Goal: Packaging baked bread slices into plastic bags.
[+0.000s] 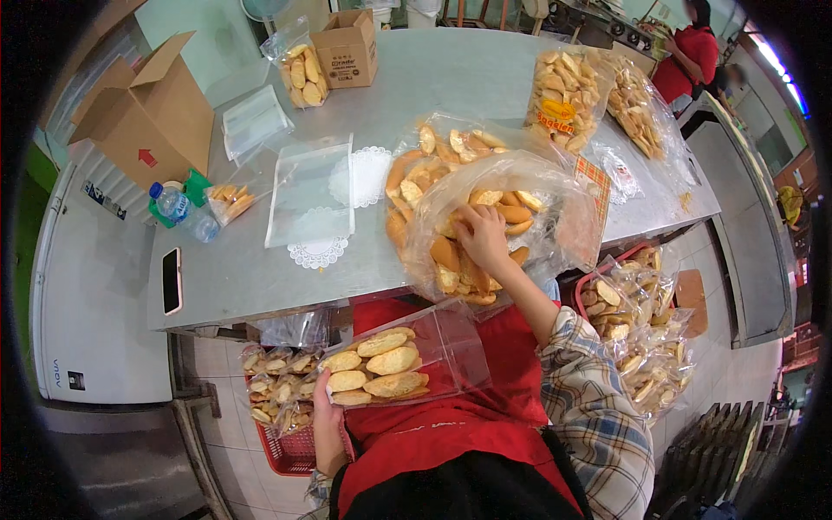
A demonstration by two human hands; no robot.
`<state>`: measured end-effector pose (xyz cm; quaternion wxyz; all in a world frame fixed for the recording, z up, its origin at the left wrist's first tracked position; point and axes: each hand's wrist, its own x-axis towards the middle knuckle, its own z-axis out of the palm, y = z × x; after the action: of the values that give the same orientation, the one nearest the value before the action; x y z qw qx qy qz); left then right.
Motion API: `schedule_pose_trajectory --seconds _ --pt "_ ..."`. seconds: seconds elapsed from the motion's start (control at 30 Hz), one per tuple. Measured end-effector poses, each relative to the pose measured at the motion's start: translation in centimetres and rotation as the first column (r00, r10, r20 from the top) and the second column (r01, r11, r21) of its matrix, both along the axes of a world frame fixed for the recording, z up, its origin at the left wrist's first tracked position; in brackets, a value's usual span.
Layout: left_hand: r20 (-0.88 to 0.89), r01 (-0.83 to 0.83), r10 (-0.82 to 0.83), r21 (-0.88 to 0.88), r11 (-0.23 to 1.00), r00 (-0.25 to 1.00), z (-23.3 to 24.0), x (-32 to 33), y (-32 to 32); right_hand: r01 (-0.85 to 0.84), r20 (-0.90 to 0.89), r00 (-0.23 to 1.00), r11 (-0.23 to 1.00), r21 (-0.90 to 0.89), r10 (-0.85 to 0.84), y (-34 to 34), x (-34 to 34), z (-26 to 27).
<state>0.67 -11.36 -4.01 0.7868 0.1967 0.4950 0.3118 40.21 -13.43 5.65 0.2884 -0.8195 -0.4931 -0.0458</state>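
My left hand [326,395] holds the bottom end of a clear plastic bag [448,354] with several oval bread pieces [393,359] inside, in front of my red apron. My right hand [481,235] reaches into a large open clear plastic bag [442,201] of sliced bread pieces on the metal table; its fingertips are on or just above the bread, and whether they grip a piece is hard to tell. Left of that bag, flat clear bags [311,195] lie over white paper doilies [318,252].
The metal table [227,279] also bears a phone [172,281], a water bottle [184,213], cardboard boxes [172,110] and full bread bags [564,97]. Red baskets [286,448] of bagged bread stand below on both sides. A person in red [689,58] is at the upper right.
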Motion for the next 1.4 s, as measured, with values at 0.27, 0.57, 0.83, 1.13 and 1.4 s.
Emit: schedule_pose_trajectory --seconds 0.27,0.57,0.83,1.13,1.4 --pt "0.064 0.044 -0.042 -0.02 0.999 0.997 0.3 0.0 0.5 -0.279 0.103 0.958 0.954 0.108 0.268 -2.3 0.8 -0.7" --pt "0.049 0.029 -0.028 -0.021 0.999 0.998 0.9 0.3 0.2 0.242 0.028 0.969 0.924 -0.296 -0.244 -3.7 13.7 -1.3" --pt "0.061 0.03 -0.03 -0.008 1.0 0.998 -0.1 -0.1 0.3 0.111 0.003 0.994 0.984 -0.142 -0.112 -3.9 10.2 1.2" --pt "0.106 0.043 -0.04 -0.026 0.999 0.994 0.1 0.3 0.6 -0.423 0.268 0.826 0.86 -0.285 0.495 -2.9 5.7 1.3" --pt "0.085 0.028 -0.026 -0.024 0.999 0.996 0.4 0.3 0.2 -0.258 0.034 0.965 0.965 -0.054 0.26 -2.1 5.2 -0.3"
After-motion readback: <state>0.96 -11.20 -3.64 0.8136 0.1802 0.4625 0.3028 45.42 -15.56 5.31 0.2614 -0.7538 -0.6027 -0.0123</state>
